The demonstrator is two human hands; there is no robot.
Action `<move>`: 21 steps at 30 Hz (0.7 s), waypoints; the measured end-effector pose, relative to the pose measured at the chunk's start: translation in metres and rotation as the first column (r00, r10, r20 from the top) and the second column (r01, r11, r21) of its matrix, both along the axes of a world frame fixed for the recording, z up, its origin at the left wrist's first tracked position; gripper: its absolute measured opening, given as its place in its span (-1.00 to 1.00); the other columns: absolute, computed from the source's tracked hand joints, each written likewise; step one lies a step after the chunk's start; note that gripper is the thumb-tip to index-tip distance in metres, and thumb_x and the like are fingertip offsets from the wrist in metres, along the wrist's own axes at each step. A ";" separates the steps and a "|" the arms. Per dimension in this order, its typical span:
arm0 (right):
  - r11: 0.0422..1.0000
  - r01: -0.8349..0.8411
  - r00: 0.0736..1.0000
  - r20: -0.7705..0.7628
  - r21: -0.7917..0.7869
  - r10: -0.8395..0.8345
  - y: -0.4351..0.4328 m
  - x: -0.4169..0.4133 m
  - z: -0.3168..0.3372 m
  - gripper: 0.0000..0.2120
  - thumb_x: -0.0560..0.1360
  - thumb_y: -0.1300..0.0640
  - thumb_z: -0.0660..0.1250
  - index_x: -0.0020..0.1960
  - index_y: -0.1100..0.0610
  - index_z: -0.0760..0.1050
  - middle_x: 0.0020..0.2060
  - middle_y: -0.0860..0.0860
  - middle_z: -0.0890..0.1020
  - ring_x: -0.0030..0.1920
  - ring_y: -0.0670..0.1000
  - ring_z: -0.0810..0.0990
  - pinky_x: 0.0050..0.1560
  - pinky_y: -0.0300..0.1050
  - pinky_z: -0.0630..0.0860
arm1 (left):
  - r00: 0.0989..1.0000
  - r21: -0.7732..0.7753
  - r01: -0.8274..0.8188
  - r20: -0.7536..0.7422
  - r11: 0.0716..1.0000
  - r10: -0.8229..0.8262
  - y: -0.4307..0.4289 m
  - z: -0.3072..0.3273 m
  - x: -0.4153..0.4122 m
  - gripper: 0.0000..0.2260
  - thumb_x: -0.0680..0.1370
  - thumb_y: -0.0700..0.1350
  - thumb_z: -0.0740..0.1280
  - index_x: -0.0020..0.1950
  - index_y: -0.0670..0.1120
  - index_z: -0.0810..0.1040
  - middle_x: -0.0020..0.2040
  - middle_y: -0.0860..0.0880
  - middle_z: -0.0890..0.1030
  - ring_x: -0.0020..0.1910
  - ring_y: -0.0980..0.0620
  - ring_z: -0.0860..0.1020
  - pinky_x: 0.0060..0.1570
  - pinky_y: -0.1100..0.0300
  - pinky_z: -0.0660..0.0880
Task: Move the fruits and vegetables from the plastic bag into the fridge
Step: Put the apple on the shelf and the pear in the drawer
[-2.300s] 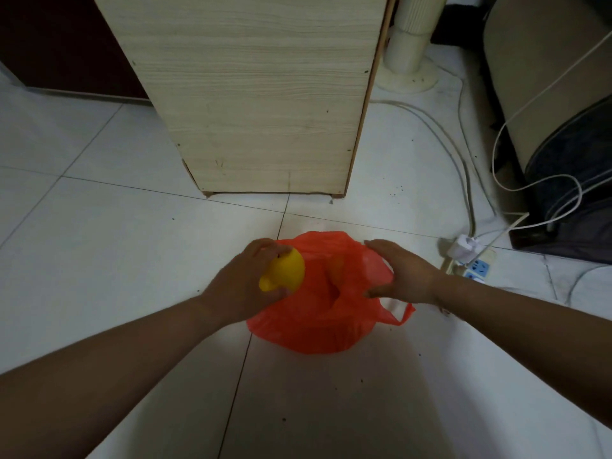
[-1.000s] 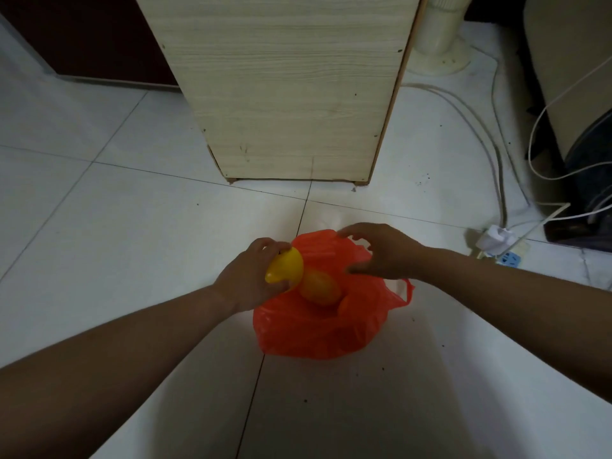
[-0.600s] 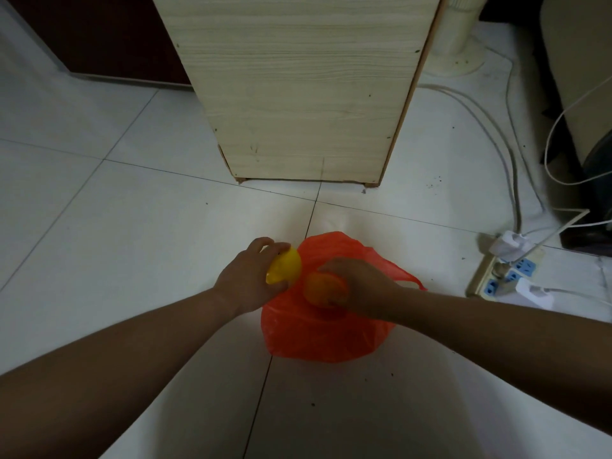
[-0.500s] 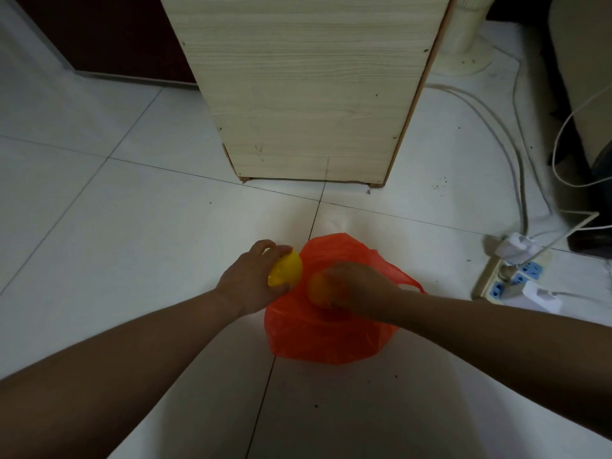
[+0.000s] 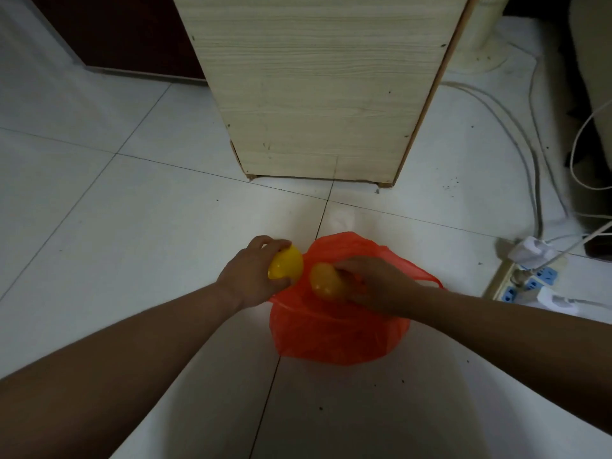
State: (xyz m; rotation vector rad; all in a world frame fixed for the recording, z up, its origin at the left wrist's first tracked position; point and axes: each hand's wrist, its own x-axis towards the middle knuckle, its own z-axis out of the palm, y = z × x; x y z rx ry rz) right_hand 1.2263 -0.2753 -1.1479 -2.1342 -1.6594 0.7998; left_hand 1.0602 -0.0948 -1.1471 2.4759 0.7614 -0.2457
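The red-orange plastic bag [image 5: 334, 336] slumps crumpled on the floor [image 5: 132, 260], its mouth open. My left grip [image 5: 251, 276] holds a glossy yellow fruit [image 5: 286, 266] at the bag's ten o'clock rim. Just beside it, my right grip [image 5: 374, 283] holds a darker orange fruit [image 5: 326, 285] over the mouth.

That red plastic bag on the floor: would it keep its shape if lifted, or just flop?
Probably floppy: the red plastic bag is thin, wrinkled film slumped on the tiled floor, so it would likely sag. It looks light itself; any weight would come from contents, which are hidden. On smooth tile it would probably slide easily if pushed.
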 end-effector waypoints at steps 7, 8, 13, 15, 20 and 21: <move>0.939 0.267 0.961 -0.129 0.216 -0.244 0.002 0.020 0.021 -0.53 0.47 0.10 0.37 0.35 0.12 0.38 0.19 0.00 0.52 0.10 -0.06 0.49 0.11 -0.05 0.54 | 0.990 -0.056 -0.122 0.057 0.991 0.125 -0.003 0.015 0.023 -0.39 0.40 0.15 0.41 0.40 0.12 0.27 0.26 -0.14 0.41 0.15 -0.10 0.44 0.03 0.12 0.44; 0.922 0.314 0.947 -0.146 0.226 -0.287 0.003 0.024 0.022 -0.51 0.47 0.10 0.37 0.36 0.11 0.36 0.23 0.03 0.51 0.12 -0.06 0.48 0.12 -0.03 0.55 | 0.990 -0.079 -0.120 0.070 0.990 0.125 -0.005 0.016 0.026 -0.38 0.39 0.14 0.43 0.39 0.13 0.27 0.27 -0.14 0.39 0.16 -0.09 0.42 0.01 0.15 0.41; 0.861 0.447 0.883 -0.273 0.243 -0.382 0.010 0.030 0.031 -0.47 0.45 0.06 0.40 0.38 0.05 0.34 0.29 -0.01 0.46 0.11 -0.12 0.46 0.08 -0.10 0.57 | 0.983 -0.193 -0.088 0.141 0.977 0.116 -0.013 0.026 0.039 -0.27 0.33 0.02 0.52 0.40 0.17 0.23 0.32 -0.12 0.27 0.14 0.01 0.32 0.03 0.18 0.39; 0.856 0.464 0.869 -0.304 0.228 -0.390 0.010 0.031 0.033 -0.47 0.45 0.06 0.40 0.37 0.04 0.34 0.30 -0.01 0.45 0.10 -0.11 0.46 0.08 -0.10 0.55 | 0.981 -0.228 -0.073 0.161 0.971 0.112 -0.016 0.028 0.041 -0.17 0.30 -0.01 0.55 0.43 0.19 0.15 0.32 -0.11 0.26 0.14 0.00 0.34 0.04 0.15 0.42; 0.868 0.460 0.859 -0.340 0.185 -0.383 0.008 0.032 0.032 -0.48 0.45 0.07 0.40 0.37 0.00 0.35 0.32 -0.03 0.43 0.10 -0.11 0.46 -0.02 -0.22 0.49 | 0.984 -0.239 -0.014 0.168 0.971 0.055 -0.016 0.030 0.039 0.01 0.26 -0.04 0.58 0.48 0.21 -0.04 0.37 -0.09 0.20 0.24 0.01 0.30 0.03 0.15 0.41; 0.872 0.458 0.856 -0.351 0.172 -0.380 0.007 0.032 0.033 -0.48 0.44 0.08 0.41 0.36 -0.01 0.35 0.32 -0.03 0.43 0.11 -0.11 0.47 -0.02 -0.22 0.49 | 0.986 -0.237 0.000 0.162 0.972 0.039 -0.016 0.029 0.038 0.02 0.26 -0.04 0.58 0.48 0.22 -0.05 0.39 -0.08 0.19 0.28 0.00 0.29 0.03 0.15 0.41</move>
